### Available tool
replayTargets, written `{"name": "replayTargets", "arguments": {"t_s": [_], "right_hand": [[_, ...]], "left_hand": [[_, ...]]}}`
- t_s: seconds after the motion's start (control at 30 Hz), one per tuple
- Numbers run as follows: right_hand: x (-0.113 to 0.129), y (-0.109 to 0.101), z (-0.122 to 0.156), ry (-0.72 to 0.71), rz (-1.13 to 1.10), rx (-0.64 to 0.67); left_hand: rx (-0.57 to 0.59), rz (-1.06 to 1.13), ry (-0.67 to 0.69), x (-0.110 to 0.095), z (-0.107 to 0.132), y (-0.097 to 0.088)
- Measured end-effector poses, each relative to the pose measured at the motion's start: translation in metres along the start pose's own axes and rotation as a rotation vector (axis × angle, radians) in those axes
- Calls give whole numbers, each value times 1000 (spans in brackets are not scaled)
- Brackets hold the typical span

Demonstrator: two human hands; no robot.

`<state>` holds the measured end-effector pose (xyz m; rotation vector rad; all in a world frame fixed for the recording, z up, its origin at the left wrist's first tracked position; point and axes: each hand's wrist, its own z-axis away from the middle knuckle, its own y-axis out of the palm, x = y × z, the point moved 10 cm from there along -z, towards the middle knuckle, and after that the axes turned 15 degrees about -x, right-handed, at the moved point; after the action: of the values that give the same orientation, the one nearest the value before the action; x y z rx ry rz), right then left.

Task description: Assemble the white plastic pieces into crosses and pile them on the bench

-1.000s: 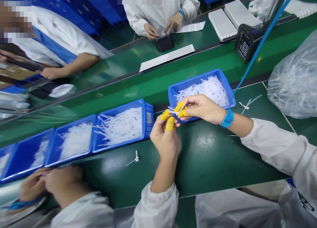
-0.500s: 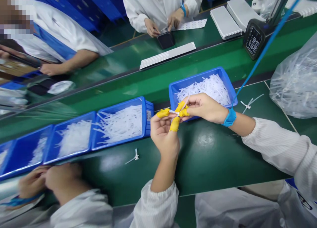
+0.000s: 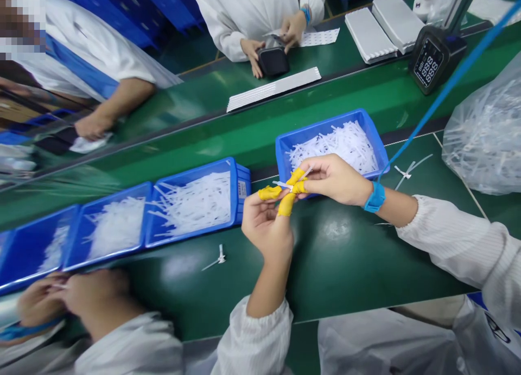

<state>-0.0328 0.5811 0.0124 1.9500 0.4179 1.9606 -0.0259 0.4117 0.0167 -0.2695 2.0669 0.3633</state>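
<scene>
left hand (image 3: 268,228) half-curled, right hand (image 3: 337,180) crosswise, pinching strip (image 3: 281,185)

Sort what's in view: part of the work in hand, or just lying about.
Work in hand:
white strips between left hand and right hand
blue bin of strips, probably
crossed strips nearby, probably

Apparently lying about:
black digital display
white stacks beyond

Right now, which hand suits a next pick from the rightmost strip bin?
Right hand, probably: in view it overlaps the blue bin; the left hand is farther off. The right is pinching white strips, though.
</scene>
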Motion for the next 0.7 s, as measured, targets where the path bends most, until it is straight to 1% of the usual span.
{"name": "replayTargets", "arguments": {"t_s": [0.1,0.23,0.43,0.57,0.7], "right_hand": [[3,-1,1,-28,15,-13],[0,-3,0,-16,73,-24],[-2,-2,0,30,20,3],[-2,1,2,84,-21,60],[0,-1,2,57,-22,50]], "left_hand": [[-34,-50,32,-4,0,-3],[-54,-115,74,-9,1,-6],[-16,-131,154,-15,-2,-7],[1,-90,146,-13,-6,-5],[37,-73,101,-7,-8,0]]}}
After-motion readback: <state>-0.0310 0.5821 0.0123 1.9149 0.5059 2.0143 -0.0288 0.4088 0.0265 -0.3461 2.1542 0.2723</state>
